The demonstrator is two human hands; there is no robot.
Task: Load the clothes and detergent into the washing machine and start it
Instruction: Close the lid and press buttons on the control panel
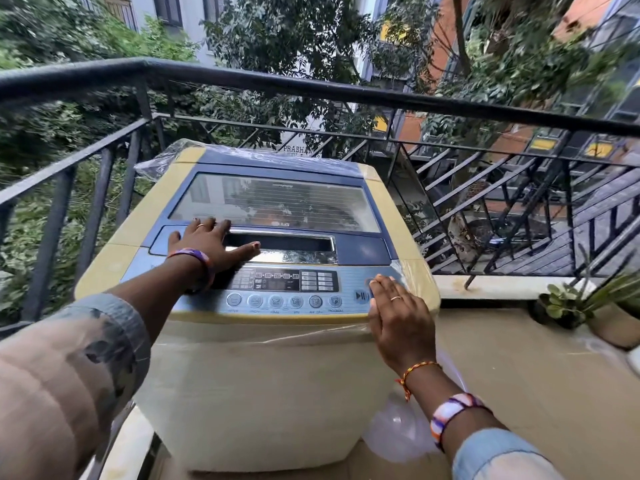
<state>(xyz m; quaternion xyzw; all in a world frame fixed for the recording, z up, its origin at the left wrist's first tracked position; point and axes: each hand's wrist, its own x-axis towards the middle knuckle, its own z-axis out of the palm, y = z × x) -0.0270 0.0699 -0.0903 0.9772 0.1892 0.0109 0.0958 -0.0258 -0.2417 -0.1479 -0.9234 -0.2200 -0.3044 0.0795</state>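
Washing machine (263, 306) stood by the balcony railing (311, 88), lid (273, 202) closed. Left hand (207, 242) rested flat on the lid, fingers straight; right hand (398, 313) reached the power button (371, 282), fingers extended. One firm, brief press looked best.

Washing machine (263, 271) centre frame, lid shut; left hand (207, 242) flat on lid, right hand (398, 317) on control panel (284, 289).

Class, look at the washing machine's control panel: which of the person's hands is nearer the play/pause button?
Right. The right hand lies flat on the panel with fingertips beside the play/pause button. The left hand rests on the lid, up and far left of it.
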